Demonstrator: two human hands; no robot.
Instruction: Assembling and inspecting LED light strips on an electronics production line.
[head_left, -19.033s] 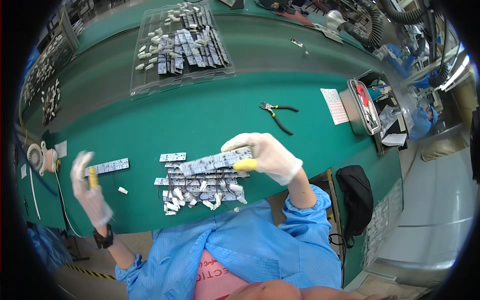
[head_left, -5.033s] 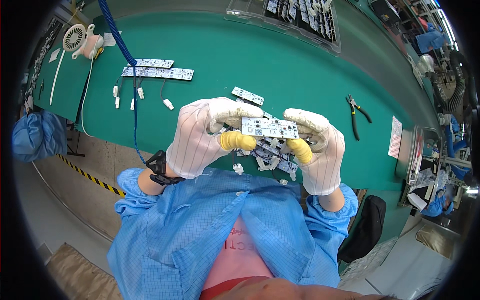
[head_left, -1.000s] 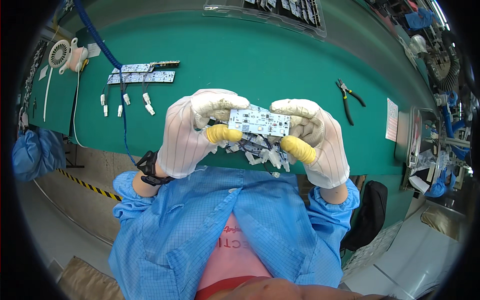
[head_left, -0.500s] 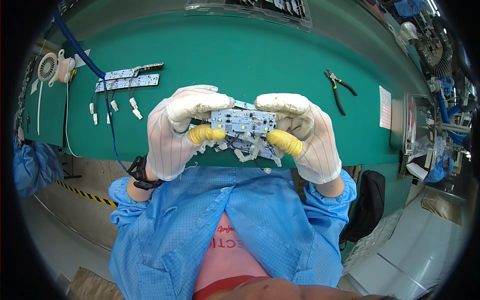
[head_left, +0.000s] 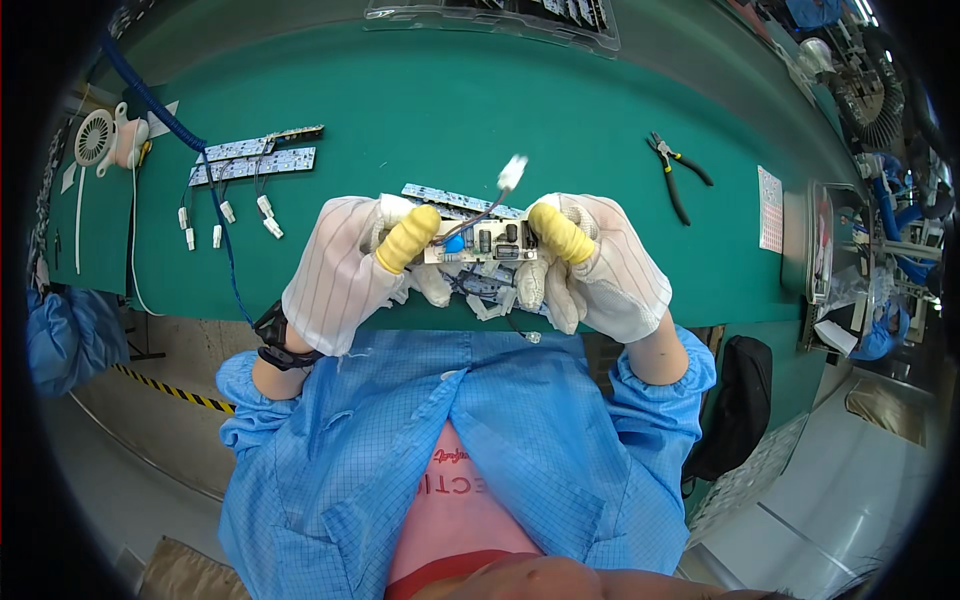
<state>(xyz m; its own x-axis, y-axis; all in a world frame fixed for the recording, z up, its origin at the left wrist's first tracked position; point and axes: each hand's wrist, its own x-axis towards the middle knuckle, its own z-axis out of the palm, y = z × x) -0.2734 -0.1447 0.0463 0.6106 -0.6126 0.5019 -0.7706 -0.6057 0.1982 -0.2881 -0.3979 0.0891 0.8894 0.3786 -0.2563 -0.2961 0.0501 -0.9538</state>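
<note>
Both of my gloved hands hold one small white circuit board (head_left: 485, 243) level in front of my chest, component side up. My left hand (head_left: 345, 270) pinches its left end, the yellow-capped thumb lying on top. At the right end my right hand (head_left: 600, 265) grips it the same way. A thin wire with a white plug (head_left: 511, 172) sticks up from the board. More boards and wires (head_left: 490, 298) lie on the green table (head_left: 400, 110) just beneath my hands.
Two finished boards with white-plugged leads (head_left: 255, 158) lie at the left beside a blue coiled hose (head_left: 150, 100). Pliers (head_left: 676, 172) rest at the right, near a paper slip (head_left: 770, 195). A clear tray of parts (head_left: 500, 12) sits at the far edge.
The board has been turned over: its component side with the blue part and wire plug now faces up. My hands stay in the same spot.
</note>
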